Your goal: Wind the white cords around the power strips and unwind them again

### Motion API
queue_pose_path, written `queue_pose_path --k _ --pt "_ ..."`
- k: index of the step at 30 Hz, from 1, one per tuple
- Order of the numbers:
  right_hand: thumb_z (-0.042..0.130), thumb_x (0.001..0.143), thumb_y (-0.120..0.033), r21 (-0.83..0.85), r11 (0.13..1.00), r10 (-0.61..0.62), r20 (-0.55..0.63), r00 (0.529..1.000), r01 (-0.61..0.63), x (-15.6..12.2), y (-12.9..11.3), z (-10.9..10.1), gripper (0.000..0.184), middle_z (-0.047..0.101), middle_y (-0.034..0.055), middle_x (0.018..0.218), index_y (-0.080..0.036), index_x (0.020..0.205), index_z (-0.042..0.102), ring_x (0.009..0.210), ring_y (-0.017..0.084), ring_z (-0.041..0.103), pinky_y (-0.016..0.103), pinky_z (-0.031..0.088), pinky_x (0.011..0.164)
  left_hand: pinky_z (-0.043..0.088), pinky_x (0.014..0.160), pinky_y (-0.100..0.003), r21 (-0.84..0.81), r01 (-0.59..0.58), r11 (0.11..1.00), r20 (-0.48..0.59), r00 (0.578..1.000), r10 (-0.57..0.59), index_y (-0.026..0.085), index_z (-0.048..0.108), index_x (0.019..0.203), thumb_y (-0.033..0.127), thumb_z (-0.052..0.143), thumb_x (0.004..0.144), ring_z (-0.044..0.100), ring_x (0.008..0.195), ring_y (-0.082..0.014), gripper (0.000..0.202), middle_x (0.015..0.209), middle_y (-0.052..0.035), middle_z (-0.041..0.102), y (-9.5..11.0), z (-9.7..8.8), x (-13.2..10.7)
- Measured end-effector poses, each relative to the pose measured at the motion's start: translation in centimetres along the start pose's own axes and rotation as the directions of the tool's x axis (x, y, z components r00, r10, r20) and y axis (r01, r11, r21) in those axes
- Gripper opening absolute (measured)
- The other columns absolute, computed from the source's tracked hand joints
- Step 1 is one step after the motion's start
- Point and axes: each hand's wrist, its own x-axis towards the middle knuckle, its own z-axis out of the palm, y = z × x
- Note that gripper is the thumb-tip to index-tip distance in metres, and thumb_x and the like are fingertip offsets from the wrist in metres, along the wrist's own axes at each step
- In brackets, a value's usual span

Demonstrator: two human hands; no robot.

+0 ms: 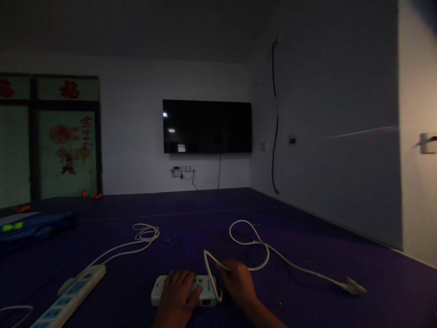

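Note:
A short white power strip (206, 286) lies on the purple surface in front of me. My left hand (179, 289) grips it from above, fingers over its top and thumb towards its right half, covering part of the sockets. From the strip's right end a white cord (207, 264) rises in a bend. My right hand (239, 280) closes on this cord just right of the strip, thumb and fingers pinched together. Beyond that hand the cord loops and runs right to its plug (353, 287), which lies on the surface.
A longer power strip (73, 296) lies at the left, with a coiled white cord (146, 234) behind it. Blue cloth (41, 225) rests at the far left. A television (207, 126) hangs on the back wall; a dark cable (274, 118) hangs along the right wall.

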Motion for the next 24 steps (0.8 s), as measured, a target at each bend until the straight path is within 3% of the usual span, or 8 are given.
queue_pose_path --k 10,18,24 --pt "0.041 0.088 -0.034 -0.027 1.0 0.016 0.016 1.0 -0.015 0.0 -0.1 0.0 0.035 0.064 0.0032 0.064 -0.019 0.062 0.059 0.06 0.014 0.058 0.024 0.03 0.057 0.028 0.104 -0.046 0.024 0.001 1.0 -0.076 0.997 0.001 0.023 0.059 0.112 0.041 0.037 0.089 0.054 0.109 -0.0211 0.037 0.113 -0.0061 0.065 -0.2 1.1 -0.1" --pt "0.041 0.088 -0.036 -0.005 0.999 0.044 0.048 0.998 -0.044 0.0 -0.2 -0.2 0.035 0.067 0.004 0.069 -0.02 0.067 0.063 0.064 0.015 0.06 0.024 0.033 0.06 0.028 0.104 -0.049 -0.023 0.003 1.0 -0.005 1.0 -0.003 0.022 0.058 0.114 0.042 0.036 0.089 0.053 0.111 -0.0221 0.039 0.115 -0.007 0.063 0.2 0.1 0.0" --pt "0.042 0.087 -0.035 -0.025 0.999 0.028 0.049 0.998 -0.027 0.0 0.0 -0.1 0.034 0.066 0.0027 0.065 -0.019 0.065 0.063 0.061 0.014 0.059 0.024 0.031 0.056 0.029 0.103 -0.05 0.002 -0.01 1.0 0.018 1.0 0.01 0.022 0.058 0.115 0.042 0.04 0.087 0.053 0.112 -0.0234 0.038 0.116 -0.0075 0.063 -0.3 0.8 0.2"
